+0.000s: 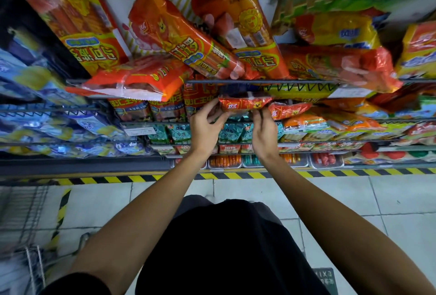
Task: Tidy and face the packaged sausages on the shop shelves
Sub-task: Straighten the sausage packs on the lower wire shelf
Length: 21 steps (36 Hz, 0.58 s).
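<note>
Both hands, left (204, 127) and right (264, 129), pinch a glossy, crinkled red sausage pack (244, 104).

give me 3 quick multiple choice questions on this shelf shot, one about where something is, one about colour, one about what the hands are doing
1. Where is the small red sausage pack the hands hold?
A. on the floor
B. just under the top wire shelf rail
C. in the trolley

2. What colours is the floor tape along the shelf base?
A. yellow and black
B. red and white
C. plain blue

3. How is the pack held?
A. left hand only
B. right hand only
C. both hands

Answers:
1 B: it sits right below the top wire shelf rail.
2 A: the stripes alternate yellow and black.
3 C: the left hand and right hand each grip an end.
</note>
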Each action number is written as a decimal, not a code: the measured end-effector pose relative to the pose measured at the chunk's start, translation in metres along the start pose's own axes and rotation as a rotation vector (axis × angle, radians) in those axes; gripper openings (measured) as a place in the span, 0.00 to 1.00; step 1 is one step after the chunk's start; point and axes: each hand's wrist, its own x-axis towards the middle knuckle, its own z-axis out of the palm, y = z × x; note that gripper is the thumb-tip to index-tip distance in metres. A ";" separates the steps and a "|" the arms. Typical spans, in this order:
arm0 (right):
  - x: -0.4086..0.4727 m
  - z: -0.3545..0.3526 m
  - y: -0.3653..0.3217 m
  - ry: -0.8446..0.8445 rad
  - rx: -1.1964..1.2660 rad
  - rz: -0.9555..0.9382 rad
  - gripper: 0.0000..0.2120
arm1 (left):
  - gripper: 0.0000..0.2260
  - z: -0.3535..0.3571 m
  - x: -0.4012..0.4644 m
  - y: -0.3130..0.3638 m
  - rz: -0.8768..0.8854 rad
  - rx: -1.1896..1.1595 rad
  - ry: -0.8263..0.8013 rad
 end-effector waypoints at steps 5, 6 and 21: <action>0.007 0.003 0.008 -0.164 -0.056 0.076 0.14 | 0.17 0.000 0.005 -0.022 -0.080 0.109 -0.088; 0.007 0.003 0.010 -0.191 -0.077 0.080 0.15 | 0.17 0.000 0.006 -0.025 -0.102 0.125 -0.093; 0.029 -0.003 0.029 -0.184 -0.131 0.038 0.18 | 0.22 0.025 0.007 -0.004 -0.171 0.054 0.120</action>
